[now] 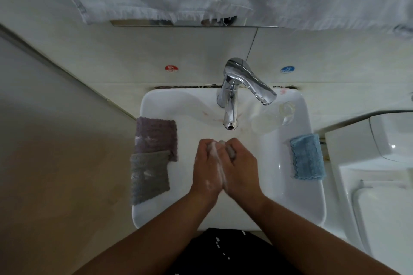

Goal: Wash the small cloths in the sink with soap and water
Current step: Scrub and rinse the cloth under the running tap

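Wad [232, 153]: small soapy cloth, bunched up at mid-frame over the sink [290, 196] basin, just below the tap [231, 107] spout. I see no water running.
Left hand [206, 169]: fingers curled round the wad's left side, with suds along the edge of the palm.
Right hand [242, 168]: fingers curled over the wad's right side, with grey fabric showing under them.
Key relation: the wad sits between the two palms, up at the fingertip end. Its long axis seems to run from the wrists toward the tap. Both hands are equally near it, and the heels of the palms touch.
Waiting cloths: purple cloth [156, 136] and grey cloth [148, 176] touch each other on the sink's left rim. Blue cloth [307, 159] lies on the right rim. The left hand is nearer the first two, the right hand nearer the blue.
Step, as I judge it: soaping and rubbing one cloth. A rinse would mean reaching straight up-frame to the tap lever.
Risk: the slick wad could slip down into the basin if either grip eases.
Beside the tap: what looks like a clear bottle [272, 116] lies right of the spout.
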Action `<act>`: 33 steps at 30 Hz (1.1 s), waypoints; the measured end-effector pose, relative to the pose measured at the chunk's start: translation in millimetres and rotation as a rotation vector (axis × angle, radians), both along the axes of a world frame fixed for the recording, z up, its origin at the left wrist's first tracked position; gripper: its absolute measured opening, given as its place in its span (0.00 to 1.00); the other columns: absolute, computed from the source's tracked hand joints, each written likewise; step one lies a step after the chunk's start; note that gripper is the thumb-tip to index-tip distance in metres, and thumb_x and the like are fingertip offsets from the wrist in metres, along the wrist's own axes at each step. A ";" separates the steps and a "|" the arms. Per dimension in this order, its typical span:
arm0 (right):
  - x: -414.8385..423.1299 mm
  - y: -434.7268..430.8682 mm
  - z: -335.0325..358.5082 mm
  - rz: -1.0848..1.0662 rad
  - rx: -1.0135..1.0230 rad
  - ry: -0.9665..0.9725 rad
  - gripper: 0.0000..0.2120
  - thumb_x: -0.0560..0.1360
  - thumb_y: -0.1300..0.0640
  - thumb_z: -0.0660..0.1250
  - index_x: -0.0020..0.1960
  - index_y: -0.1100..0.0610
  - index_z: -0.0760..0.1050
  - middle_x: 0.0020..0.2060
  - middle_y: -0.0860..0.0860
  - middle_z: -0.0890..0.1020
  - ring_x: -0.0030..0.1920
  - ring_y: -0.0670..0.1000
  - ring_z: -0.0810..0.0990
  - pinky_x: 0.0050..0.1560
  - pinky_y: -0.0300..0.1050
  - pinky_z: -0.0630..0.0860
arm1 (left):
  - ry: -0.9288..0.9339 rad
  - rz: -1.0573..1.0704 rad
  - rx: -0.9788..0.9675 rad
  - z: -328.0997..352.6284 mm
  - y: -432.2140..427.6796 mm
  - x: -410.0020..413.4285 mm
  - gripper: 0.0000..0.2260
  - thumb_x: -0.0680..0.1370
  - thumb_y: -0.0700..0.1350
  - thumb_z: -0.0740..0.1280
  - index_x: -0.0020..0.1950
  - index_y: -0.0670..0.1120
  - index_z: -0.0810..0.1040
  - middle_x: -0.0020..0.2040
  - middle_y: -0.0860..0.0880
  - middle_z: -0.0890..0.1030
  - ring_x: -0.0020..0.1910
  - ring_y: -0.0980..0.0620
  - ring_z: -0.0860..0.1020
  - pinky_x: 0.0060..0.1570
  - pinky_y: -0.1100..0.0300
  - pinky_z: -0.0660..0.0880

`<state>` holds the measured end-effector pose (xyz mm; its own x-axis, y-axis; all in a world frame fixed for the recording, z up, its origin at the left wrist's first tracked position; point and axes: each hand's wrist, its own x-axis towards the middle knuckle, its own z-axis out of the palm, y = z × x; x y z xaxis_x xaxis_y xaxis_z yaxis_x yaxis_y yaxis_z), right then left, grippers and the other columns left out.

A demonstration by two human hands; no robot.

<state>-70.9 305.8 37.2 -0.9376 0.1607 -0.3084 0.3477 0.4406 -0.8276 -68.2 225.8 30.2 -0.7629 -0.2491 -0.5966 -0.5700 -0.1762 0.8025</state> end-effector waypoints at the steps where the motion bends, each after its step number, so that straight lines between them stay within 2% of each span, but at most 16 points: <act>1: -11.8 5.8 -4.4 -0.062 0.025 -0.021 0.17 0.79 0.47 0.67 0.36 0.53 0.69 0.27 0.47 0.75 0.29 0.44 0.73 0.35 0.39 0.69 | 0.010 -0.046 0.034 1.0 5.6 7.4 0.05 0.80 0.52 0.64 0.46 0.53 0.75 0.46 0.43 0.81 0.48 0.39 0.81 0.51 0.37 0.78; 3: -29.9 17.4 -12.2 -0.171 0.011 -0.092 0.18 0.79 0.47 0.67 0.35 0.55 0.68 0.28 0.47 0.75 0.30 0.46 0.72 0.39 0.44 0.69 | 0.024 -0.132 0.138 7.3 15.7 20.6 0.08 0.77 0.56 0.64 0.48 0.53 0.75 0.48 0.44 0.80 0.48 0.41 0.80 0.50 0.34 0.78; 4: -30.2 18.8 -14.8 -0.184 0.000 -0.118 0.18 0.79 0.47 0.66 0.36 0.56 0.69 0.28 0.48 0.75 0.31 0.47 0.73 0.40 0.46 0.70 | 0.035 -0.149 0.145 7.3 17.0 21.5 0.09 0.76 0.58 0.64 0.48 0.54 0.75 0.47 0.45 0.80 0.47 0.45 0.80 0.50 0.36 0.79; 7: -5.2 4.3 -5.4 -0.076 -0.011 -0.150 0.17 0.81 0.45 0.64 0.38 0.55 0.71 0.30 0.48 0.79 0.35 0.50 0.78 0.40 0.47 0.73 | 0.006 -0.105 -0.141 -7.9 2.9 -1.1 0.04 0.78 0.55 0.62 0.46 0.56 0.72 0.45 0.48 0.81 0.45 0.48 0.81 0.51 0.43 0.80; 9: 7.3 -3.1 0.9 -0.010 -0.037 -0.096 0.16 0.81 0.45 0.65 0.38 0.52 0.71 0.31 0.48 0.79 0.34 0.47 0.78 0.38 0.45 0.74 | -0.022 -0.066 -0.143 -11.9 -3.8 -9.4 0.04 0.80 0.49 0.64 0.46 0.55 0.72 0.44 0.48 0.81 0.45 0.47 0.81 0.51 0.42 0.79; 11: -2.1 2.4 -3.5 -0.027 -0.006 -0.062 0.17 0.80 0.46 0.66 0.37 0.53 0.70 0.29 0.47 0.77 0.31 0.44 0.76 0.36 0.41 0.72 | 0.003 -0.095 -0.130 -5.9 1.1 -0.5 0.04 0.82 0.49 0.63 0.47 0.52 0.74 0.44 0.48 0.82 0.47 0.46 0.82 0.50 0.42 0.80; 14: -29.0 18.6 -14.5 -0.170 0.001 -0.109 0.19 0.80 0.46 0.66 0.39 0.59 0.71 0.30 0.52 0.77 0.32 0.49 0.74 0.39 0.46 0.72 | 0.064 -0.208 -0.032 5.9 16.3 20.0 0.07 0.82 0.54 0.60 0.52 0.54 0.74 0.50 0.48 0.82 0.52 0.44 0.82 0.50 0.38 0.81; 17: -17.1 11.0 -9.3 -0.123 -0.015 -0.142 0.19 0.80 0.44 0.64 0.38 0.57 0.71 0.29 0.49 0.78 0.33 0.50 0.76 0.40 0.49 0.74 | 0.037 -0.126 -0.135 -1.6 11.2 3.2 0.04 0.83 0.48 0.61 0.49 0.54 0.74 0.48 0.47 0.82 0.49 0.47 0.82 0.51 0.41 0.80; 20: 3.8 -1.3 5.3 -0.010 -0.051 -0.058 0.17 0.80 0.45 0.65 0.36 0.51 0.69 0.30 0.47 0.78 0.32 0.46 0.78 0.38 0.45 0.75 | 0.016 -0.067 -0.119 -6.1 -0.3 -10.4 0.10 0.82 0.45 0.63 0.43 0.58 0.72 0.44 0.48 0.81 0.44 0.47 0.81 0.51 0.43 0.79; 23: -17.7 9.7 -5.1 -0.082 0.024 -0.068 0.17 0.80 0.47 0.66 0.36 0.53 0.69 0.28 0.47 0.76 0.30 0.44 0.74 0.34 0.40 0.70 | 0.034 -0.163 -0.054 1.7 7.1 7.6 0.06 0.82 0.50 0.61 0.46 0.54 0.74 0.45 0.47 0.81 0.44 0.45 0.81 0.40 0.44 0.81; 25: -31.2 19.6 -13.1 -0.167 -0.014 -0.147 0.18 0.80 0.47 0.65 0.36 0.54 0.69 0.28 0.46 0.74 0.30 0.44 0.72 0.37 0.44 0.70 | 0.052 -0.232 0.031 6.4 13.6 17.4 0.07 0.80 0.56 0.61 0.49 0.55 0.73 0.49 0.46 0.80 0.48 0.44 0.81 0.44 0.41 0.82; 28: -9.8 10.4 -11.5 -0.122 -0.013 -0.176 0.19 0.81 0.44 0.63 0.38 0.56 0.71 0.30 0.49 0.79 0.34 0.49 0.78 0.40 0.49 0.74 | 0.054 -0.186 -0.138 -0.4 5.1 -0.8 0.08 0.77 0.58 0.60 0.48 0.55 0.72 0.47 0.46 0.81 0.48 0.44 0.81 0.51 0.39 0.79; 30: 7.9 -1.8 0.1 -0.058 -0.058 -0.124 0.18 0.81 0.44 0.63 0.38 0.53 0.70 0.30 0.45 0.78 0.33 0.45 0.76 0.39 0.47 0.74 | 0.023 -0.135 -0.154 -7.6 -4.6 -12.1 0.04 0.77 0.55 0.62 0.47 0.56 0.72 0.47 0.46 0.81 0.48 0.44 0.81 0.54 0.39 0.78; 32: 2.5 -1.1 1.1 -0.039 -0.033 -0.069 0.18 0.81 0.46 0.65 0.36 0.52 0.69 0.28 0.44 0.76 0.29 0.42 0.72 0.35 0.41 0.71 | 0.030 -0.150 -0.148 -4.3 -2.2 -7.6 0.03 0.81 0.52 0.62 0.47 0.55 0.72 0.46 0.47 0.81 0.47 0.44 0.81 0.51 0.40 0.79; 33: -7.8 3.5 -2.9 -0.069 -0.001 -0.062 0.18 0.81 0.47 0.65 0.35 0.53 0.69 0.27 0.45 0.75 0.29 0.42 0.71 0.34 0.42 0.69 | 0.041 -0.185 -0.150 -1.9 1.5 -0.5 0.05 0.81 0.52 0.60 0.48 0.55 0.73 0.45 0.47 0.81 0.46 0.44 0.81 0.47 0.40 0.80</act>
<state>-78.7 309.3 34.3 -0.9034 0.2238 -0.3658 0.4278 0.4128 -0.8041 -68.6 227.4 28.3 -0.8267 -0.1864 -0.5308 -0.5477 0.0510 0.8351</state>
